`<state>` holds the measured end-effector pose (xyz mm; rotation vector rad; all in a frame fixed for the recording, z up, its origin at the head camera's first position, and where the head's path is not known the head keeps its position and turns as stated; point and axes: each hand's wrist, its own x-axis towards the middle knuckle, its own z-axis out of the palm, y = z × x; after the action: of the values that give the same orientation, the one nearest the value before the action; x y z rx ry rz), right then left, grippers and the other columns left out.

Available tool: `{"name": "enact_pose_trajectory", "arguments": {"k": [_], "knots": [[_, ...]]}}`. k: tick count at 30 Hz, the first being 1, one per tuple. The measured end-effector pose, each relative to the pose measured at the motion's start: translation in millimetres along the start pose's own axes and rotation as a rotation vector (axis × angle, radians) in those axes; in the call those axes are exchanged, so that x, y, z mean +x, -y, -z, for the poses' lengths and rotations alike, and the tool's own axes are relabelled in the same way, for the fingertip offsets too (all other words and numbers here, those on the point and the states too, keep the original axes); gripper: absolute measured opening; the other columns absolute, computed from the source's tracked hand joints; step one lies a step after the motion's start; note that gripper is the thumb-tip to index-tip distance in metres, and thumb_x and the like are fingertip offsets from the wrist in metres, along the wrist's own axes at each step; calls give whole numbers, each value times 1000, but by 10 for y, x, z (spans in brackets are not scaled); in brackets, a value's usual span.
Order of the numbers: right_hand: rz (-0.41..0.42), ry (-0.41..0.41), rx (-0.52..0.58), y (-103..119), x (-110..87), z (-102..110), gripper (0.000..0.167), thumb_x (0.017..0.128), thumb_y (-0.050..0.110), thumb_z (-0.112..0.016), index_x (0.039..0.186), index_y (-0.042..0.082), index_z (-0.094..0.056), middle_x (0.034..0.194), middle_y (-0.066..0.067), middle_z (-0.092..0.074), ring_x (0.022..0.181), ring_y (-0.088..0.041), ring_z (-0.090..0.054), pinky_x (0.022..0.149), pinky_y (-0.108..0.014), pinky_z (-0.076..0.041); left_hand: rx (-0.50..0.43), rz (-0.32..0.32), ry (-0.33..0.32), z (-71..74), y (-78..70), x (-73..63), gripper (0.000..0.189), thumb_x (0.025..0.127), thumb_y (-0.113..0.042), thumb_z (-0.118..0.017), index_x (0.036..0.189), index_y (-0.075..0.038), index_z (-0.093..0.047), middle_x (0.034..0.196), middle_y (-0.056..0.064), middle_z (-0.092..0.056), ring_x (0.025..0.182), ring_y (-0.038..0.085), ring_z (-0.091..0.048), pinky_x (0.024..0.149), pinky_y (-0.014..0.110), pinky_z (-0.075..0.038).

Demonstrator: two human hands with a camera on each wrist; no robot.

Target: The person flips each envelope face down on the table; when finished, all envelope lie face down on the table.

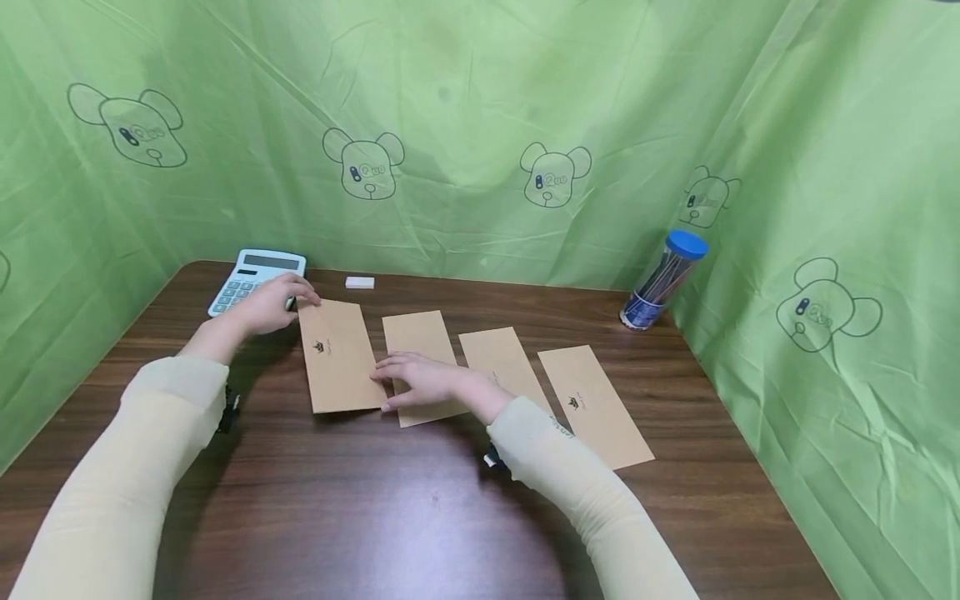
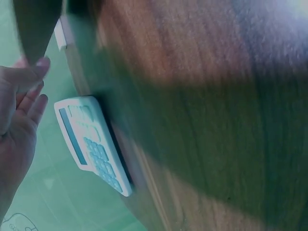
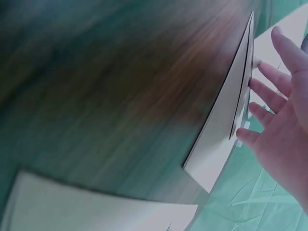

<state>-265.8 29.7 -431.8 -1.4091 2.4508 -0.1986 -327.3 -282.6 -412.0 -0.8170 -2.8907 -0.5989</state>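
A brown paper envelope [image 1: 339, 362] with a small crown print leans up off the table at the left of a row in the head view. My left hand [image 1: 272, 305] pinches its far left corner. In the left wrist view, thumb and fingers of that hand [image 2: 21, 103] close on the envelope's dark edge [image 2: 37, 29]. My right hand [image 1: 423, 379] reaches over the second envelope [image 1: 420, 332], its fingertips at the first one's near right edge. The right wrist view shows those fingers [image 3: 269, 98] spread and fairly straight beside the paper.
Two more brown envelopes, a third [image 1: 504, 354] and a fourth [image 1: 596, 408], lie to the right on the wooden table [image 1: 360, 517]. A light blue calculator [image 1: 272, 262], a white eraser-like block [image 1: 360, 283] and a blue-lidded tube of thin sticks [image 1: 663, 279] stand toward the back. Green cloth [image 1: 465, 100] surrounds the table.
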Motion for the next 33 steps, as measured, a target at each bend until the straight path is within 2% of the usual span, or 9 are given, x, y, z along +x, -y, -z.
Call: {"name": "enact_pose_trajectory", "arguments": {"k": [6,11,15,19,23,27,33], "knots": [[20,-35,72,52,5,29,64,90,44,-59,142,11,-42,145,-4,-43,139,-20,-29,115,-24,-16,9,-68,-86,-33,10,-16,19,77,7,-67,93,-2,-70,102,19,-61,96,37,-57,85,52,-43],[27,-75,195,115,-14,79,67,89,47,-59,145,15,-38,147,1,-40,138,-13,-31,113,-20,-20,-10,-124,-145,-30,55,18,18,78,9,-66,89,-4,-71,96,14,-64,91,32,-58,80,47,-45],[45,-127,271,216,-16,147,73,87,47,-62,147,19,-32,148,2,-37,136,-7,-32,110,-18,-26,-18,-133,-175,-2,47,61,17,78,9,-66,88,-4,-71,90,11,-66,82,26,-60,72,43,-47],[76,-170,356,312,6,203,77,87,39,-66,149,18,-26,150,0,-34,132,-10,-39,104,-21,-36,-36,-80,-189,44,-4,110,13,80,6,-68,87,-5,-68,83,8,-66,76,19,-60,70,38,-49],[98,-228,463,368,22,246,80,87,25,-69,150,19,-20,149,-6,-36,127,-18,-47,97,-24,-45,-53,-49,-192,110,-56,161,9,82,2,-69,86,-5,-64,84,7,-66,81,23,-63,76,41,-50],[99,-287,422,382,6,277,86,85,23,-71,151,24,-16,146,-7,-40,127,-19,-48,96,-27,-47,-103,-14,-182,196,-119,192,10,83,-1,-68,90,-3,-61,89,11,-67,86,30,-65,78,46,-49],[72,-339,332,384,-17,314,85,82,29,-74,149,21,-23,144,-5,-43,118,-14,-55,94,-19,-45,-193,80,-134,304,-183,230,24,87,-9,-67,106,-2,-54,98,18,-64,96,38,-62,81,50,-50]]}}
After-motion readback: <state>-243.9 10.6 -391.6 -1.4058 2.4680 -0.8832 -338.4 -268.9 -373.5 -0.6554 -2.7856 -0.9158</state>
